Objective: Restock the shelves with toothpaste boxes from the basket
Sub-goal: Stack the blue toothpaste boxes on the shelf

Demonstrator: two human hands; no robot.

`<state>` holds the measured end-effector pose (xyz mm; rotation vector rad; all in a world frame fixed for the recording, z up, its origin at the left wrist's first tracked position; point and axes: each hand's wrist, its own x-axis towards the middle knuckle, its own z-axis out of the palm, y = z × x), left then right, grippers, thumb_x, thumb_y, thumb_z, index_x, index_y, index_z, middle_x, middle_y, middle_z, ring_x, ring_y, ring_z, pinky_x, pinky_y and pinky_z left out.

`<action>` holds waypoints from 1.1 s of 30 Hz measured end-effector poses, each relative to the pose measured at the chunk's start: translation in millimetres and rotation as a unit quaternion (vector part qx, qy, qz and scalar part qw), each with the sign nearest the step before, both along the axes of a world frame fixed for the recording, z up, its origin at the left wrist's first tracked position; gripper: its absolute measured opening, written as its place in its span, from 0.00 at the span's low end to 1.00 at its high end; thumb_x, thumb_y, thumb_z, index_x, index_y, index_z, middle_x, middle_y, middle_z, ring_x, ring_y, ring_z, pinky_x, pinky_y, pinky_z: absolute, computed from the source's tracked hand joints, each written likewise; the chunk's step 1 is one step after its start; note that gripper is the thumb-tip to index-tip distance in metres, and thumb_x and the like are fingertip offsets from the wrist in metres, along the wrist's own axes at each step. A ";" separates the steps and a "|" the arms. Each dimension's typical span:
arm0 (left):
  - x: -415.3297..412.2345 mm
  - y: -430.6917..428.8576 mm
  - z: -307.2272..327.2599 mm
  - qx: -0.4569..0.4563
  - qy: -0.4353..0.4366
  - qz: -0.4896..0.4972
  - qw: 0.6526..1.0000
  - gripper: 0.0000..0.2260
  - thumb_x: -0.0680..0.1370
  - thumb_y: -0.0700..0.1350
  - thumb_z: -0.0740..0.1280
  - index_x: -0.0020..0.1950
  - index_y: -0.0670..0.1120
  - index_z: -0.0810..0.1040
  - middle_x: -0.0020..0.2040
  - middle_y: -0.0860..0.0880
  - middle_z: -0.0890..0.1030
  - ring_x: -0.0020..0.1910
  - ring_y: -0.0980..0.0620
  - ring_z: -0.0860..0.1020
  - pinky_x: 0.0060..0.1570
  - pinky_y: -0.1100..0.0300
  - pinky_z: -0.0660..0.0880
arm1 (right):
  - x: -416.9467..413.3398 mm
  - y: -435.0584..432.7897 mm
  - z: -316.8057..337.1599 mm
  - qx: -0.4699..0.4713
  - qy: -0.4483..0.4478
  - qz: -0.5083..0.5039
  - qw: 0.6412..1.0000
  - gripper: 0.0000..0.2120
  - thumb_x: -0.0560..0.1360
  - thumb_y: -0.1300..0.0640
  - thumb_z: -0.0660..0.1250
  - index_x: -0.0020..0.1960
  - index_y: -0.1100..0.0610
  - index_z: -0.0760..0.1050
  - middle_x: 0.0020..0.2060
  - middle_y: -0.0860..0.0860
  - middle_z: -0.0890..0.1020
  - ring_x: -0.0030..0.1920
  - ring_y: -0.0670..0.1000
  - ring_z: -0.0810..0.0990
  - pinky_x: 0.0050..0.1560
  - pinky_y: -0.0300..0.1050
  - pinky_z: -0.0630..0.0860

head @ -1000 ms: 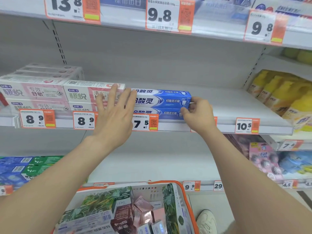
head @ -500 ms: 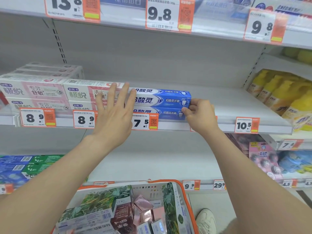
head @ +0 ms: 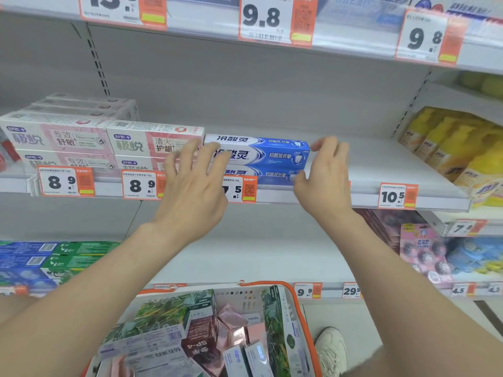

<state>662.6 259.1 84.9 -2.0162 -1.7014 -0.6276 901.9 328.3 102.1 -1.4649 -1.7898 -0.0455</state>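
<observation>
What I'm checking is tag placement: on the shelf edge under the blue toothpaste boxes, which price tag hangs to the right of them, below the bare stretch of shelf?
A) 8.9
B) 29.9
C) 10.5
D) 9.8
C: the 10.5 price tag hangs on the shelf edge to the right of the blue toothpaste boxes, below the bare stretch.

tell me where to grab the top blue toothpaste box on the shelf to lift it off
Take the top blue toothpaste box by its right short end, coming from the right over bare shelf. Its left end sits against the pink-and-white boxes and another blue box lies underneath.
</observation>
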 end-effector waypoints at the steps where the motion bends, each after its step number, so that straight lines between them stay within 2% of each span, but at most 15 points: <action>1: 1.5 -5.6 -3.8 -0.007 -0.010 -0.024 1.000 0.25 0.75 0.45 0.69 0.71 0.45 0.72 0.71 0.43 0.72 0.71 0.35 0.67 0.65 0.38 0.66 | -6.0 -10.7 4.0 -0.002 -0.019 0.022 1.000 0.19 0.71 0.67 0.67 0.61 0.59 0.71 0.58 0.57 0.71 0.51 0.61 0.74 0.51 0.54 0.73; 3: 5.0 -22.2 -11.8 -0.089 -0.027 -0.065 0.994 0.18 0.77 0.50 0.67 0.66 0.47 0.75 0.63 0.46 0.77 0.64 0.39 0.73 0.60 0.43 0.70 | -18.6 -34.2 3.5 -0.077 -0.086 0.074 0.991 0.14 0.72 0.65 0.66 0.57 0.56 0.76 0.56 0.56 0.75 0.50 0.59 0.76 0.52 0.53 0.75; 5: 6.2 -39.3 -22.0 -0.225 -0.047 -0.088 0.969 0.15 0.80 0.54 0.64 0.64 0.50 0.76 0.58 0.50 0.81 0.60 0.43 0.78 0.58 0.46 0.75 | -28.3 -59.6 -9.0 -0.171 -0.183 0.131 0.959 0.12 0.73 0.61 0.65 0.54 0.54 0.80 0.52 0.56 0.80 0.52 0.60 0.79 0.53 0.53 0.78; 8: 6.3 -62.6 -41.9 -0.376 -0.002 -0.115 0.919 0.13 0.81 0.55 0.65 0.64 0.54 0.76 0.55 0.54 0.82 0.56 0.48 0.80 0.53 0.51 0.78 | -33.8 -91.3 -32.8 -0.328 -0.340 0.213 0.855 0.12 0.77 0.54 0.66 0.59 0.53 0.79 0.53 0.54 0.81 0.56 0.60 0.80 0.54 0.54 0.80; 10: 7.1 -75.0 -57.9 -0.425 0.023 -0.132 0.895 0.13 0.81 0.56 0.65 0.64 0.55 0.77 0.55 0.55 0.82 0.56 0.50 0.79 0.51 0.53 0.78 | -34.4 -102.5 -47.9 -0.402 -0.421 0.258 0.771 0.10 0.79 0.55 0.67 0.58 0.58 0.79 0.50 0.55 0.82 0.49 0.58 0.82 0.46 0.50 0.81; 13: 5.7 -81.6 -81.0 -0.477 0.047 -0.127 0.868 0.13 0.82 0.56 0.63 0.64 0.55 0.77 0.56 0.53 0.82 0.57 0.48 0.79 0.49 0.54 0.76 | -35.5 -109.0 -76.5 -0.416 -0.477 0.277 0.722 0.05 0.80 0.58 0.66 0.48 0.59 0.77 0.40 0.52 0.78 0.36 0.52 0.77 0.34 0.44 0.75; 15: 6.9 -76.2 -90.7 -0.504 0.097 -0.120 0.849 0.13 0.82 0.54 0.62 0.66 0.55 0.77 0.58 0.50 0.80 0.57 0.45 0.80 0.47 0.55 0.74 | -35.3 -109.0 -97.6 -0.414 -0.516 0.279 0.696 0.09 0.83 0.54 0.65 0.52 0.60 0.77 0.40 0.50 0.76 0.35 0.49 0.76 0.35 0.44 0.77; 17: 10.5 -71.2 -95.7 -0.528 0.120 -0.119 0.833 0.13 0.83 0.52 0.61 0.66 0.54 0.76 0.58 0.49 0.80 0.57 0.44 0.80 0.49 0.54 0.76 | -36.9 -107.4 -116.0 -0.426 -0.538 0.296 0.664 0.05 0.82 0.59 0.64 0.50 0.60 0.77 0.39 0.50 0.76 0.35 0.49 0.76 0.41 0.47 0.80; 20: 19.7 -69.4 -106.6 -0.546 0.162 -0.111 0.815 0.12 0.83 0.47 0.60 0.66 0.51 0.75 0.54 0.47 0.80 0.52 0.42 0.81 0.50 0.48 0.80 | -45.3 -106.1 -135.4 -0.425 -0.561 0.315 0.637 0.04 0.77 0.66 0.66 0.47 0.59 0.78 0.37 0.50 0.75 0.31 0.48 0.73 0.35 0.45 0.77; 23: 34.9 -76.0 -116.6 -0.565 0.194 -0.102 0.795 0.18 0.83 0.42 0.60 0.73 0.50 0.73 0.40 0.52 0.68 0.43 0.46 0.75 0.39 0.54 0.73 | -46.7 -104.1 -148.9 -0.406 -0.591 0.328 0.615 0.08 0.77 0.66 0.67 0.41 0.58 0.71 0.39 0.51 0.76 0.31 0.48 0.73 0.31 0.43 0.74; 24: 40.7 -79.8 -118.2 -0.574 0.197 -0.101 0.788 0.20 0.83 0.41 0.61 0.75 0.50 0.72 0.39 0.52 0.65 0.41 0.47 0.73 0.36 0.55 0.72 | -44.6 -102.2 -150.6 -0.401 -0.601 0.332 0.606 0.04 0.77 0.66 0.68 0.46 0.59 0.75 0.43 0.52 0.78 0.31 0.48 0.73 0.30 0.43 0.74; 26: 53.5 -87.5 -119.6 -0.590 0.201 -0.096 0.776 0.18 0.83 0.40 0.62 0.73 0.48 0.73 0.39 0.51 0.68 0.38 0.49 0.73 0.35 0.54 0.75 | -38.0 -95.3 -157.5 -0.388 -0.603 0.332 0.612 0.17 0.76 0.64 0.69 0.64 0.59 0.76 0.50 0.53 0.81 0.33 0.48 0.74 0.27 0.42 0.71; 29: 72.9 -101.5 -130.4 -0.620 0.206 -0.072 0.754 0.14 0.84 0.40 0.61 0.69 0.46 0.74 0.46 0.46 0.70 0.41 0.47 0.77 0.41 0.51 0.79 | -25.9 -90.0 -157.2 -0.366 -0.603 0.349 0.618 0.26 0.76 0.64 0.71 0.72 0.59 0.70 0.57 0.57 0.77 0.35 0.50 0.73 0.28 0.43 0.69; 31: 84.2 -109.9 -135.7 -0.618 0.190 -0.063 0.760 0.15 0.84 0.41 0.61 0.71 0.46 0.74 0.48 0.47 0.72 0.41 0.46 0.77 0.43 0.50 0.80 | -15.2 -90.9 -160.8 -0.358 -0.622 0.351 0.602 0.29 0.74 0.64 0.72 0.73 0.57 0.69 0.65 0.60 0.73 0.39 0.52 0.75 0.34 0.45 0.74; 33: 95.6 -117.6 -139.3 -0.612 0.174 -0.046 0.770 0.16 0.85 0.41 0.61 0.73 0.45 0.71 0.42 0.49 0.68 0.36 0.47 0.73 0.37 0.51 0.75 | -0.8 -92.0 -176.3 -0.328 -0.663 0.348 0.576 0.29 0.74 0.62 0.74 0.73 0.54 0.71 0.73 0.62 0.65 0.61 0.62 0.76 0.56 0.56 0.78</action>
